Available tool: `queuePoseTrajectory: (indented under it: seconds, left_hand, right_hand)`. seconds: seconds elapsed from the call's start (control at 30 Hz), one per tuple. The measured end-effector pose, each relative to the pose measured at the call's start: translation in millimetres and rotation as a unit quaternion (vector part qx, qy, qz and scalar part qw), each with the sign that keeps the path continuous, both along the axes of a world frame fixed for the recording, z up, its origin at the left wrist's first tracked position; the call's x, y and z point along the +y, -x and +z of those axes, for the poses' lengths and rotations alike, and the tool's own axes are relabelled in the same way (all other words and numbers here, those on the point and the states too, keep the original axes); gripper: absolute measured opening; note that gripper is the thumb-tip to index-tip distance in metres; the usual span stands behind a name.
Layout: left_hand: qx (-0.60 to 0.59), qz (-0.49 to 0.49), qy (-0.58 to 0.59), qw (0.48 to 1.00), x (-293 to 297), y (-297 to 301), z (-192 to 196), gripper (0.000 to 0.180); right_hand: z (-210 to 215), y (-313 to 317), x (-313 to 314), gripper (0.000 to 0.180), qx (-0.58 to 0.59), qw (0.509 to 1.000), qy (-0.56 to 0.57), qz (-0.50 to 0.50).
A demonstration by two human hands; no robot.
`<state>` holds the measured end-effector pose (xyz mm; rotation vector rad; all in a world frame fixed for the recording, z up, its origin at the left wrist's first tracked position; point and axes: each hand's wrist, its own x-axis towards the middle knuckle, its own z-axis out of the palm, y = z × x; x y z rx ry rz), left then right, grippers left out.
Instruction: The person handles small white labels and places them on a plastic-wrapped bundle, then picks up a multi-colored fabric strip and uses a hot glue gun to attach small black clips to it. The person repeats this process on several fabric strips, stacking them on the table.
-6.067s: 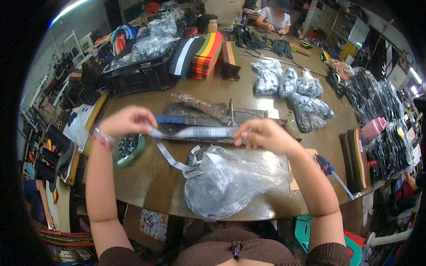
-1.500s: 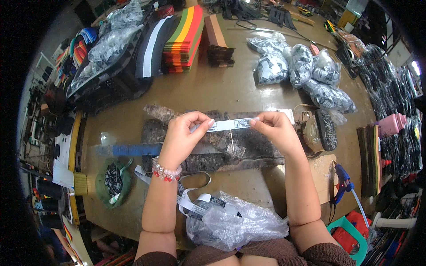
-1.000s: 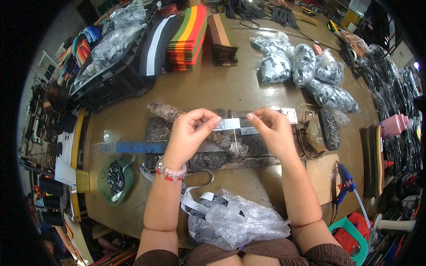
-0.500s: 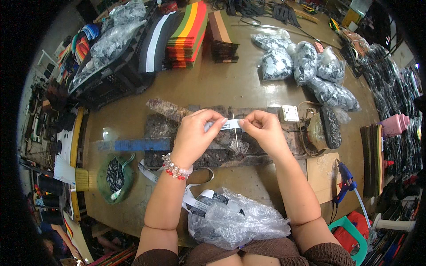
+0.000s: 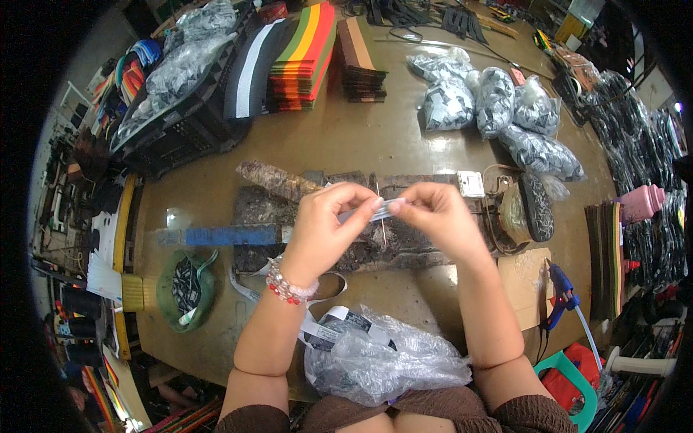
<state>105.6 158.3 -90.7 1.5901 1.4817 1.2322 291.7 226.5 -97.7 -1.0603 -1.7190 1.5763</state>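
Both my hands are pinched over the dark, grimy work block. Between them is a short white label strip, blurred by motion and seemingly doubled or slanted. My left hand grips one end with thumb and forefinger. Its other end is in the fingertips of my right hand. A thin upright wire shows right at the strip; whether the two touch I cannot tell. A longer white label ribbon trails past my left wrist toward the clear plastic bag at my front.
Left of the block lie a blue bar and a green bowl of small dark pieces. To the right are a transformer-like coil and a blue glue gun. Striped webbing stacks, a black crate and filled bags stand farther back.
The strip was held flat and stretched across the wire; now it looks narrower and bunched between my fingertips. My hands have drawn slightly closer together.
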Motion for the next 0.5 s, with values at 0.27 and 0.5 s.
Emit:
queuePoseTrajectory:
  seconds: [0.27,0.5]
  left_hand:
    - [0.047,0.044,0.059,0.996,7.6,29.4,-1.6,0.016]
    - [0.06,0.05,0.043,0.996,8.5,31.3,-7.1,0.017]
  right_hand:
    - [-5.5,-24.1,23.5,0.018,-0.02,1.0,-0.001,-0.02]
    - [-14.6,-21.6,24.6,0.021,-0.053,0.998,-0.016,-0.041]
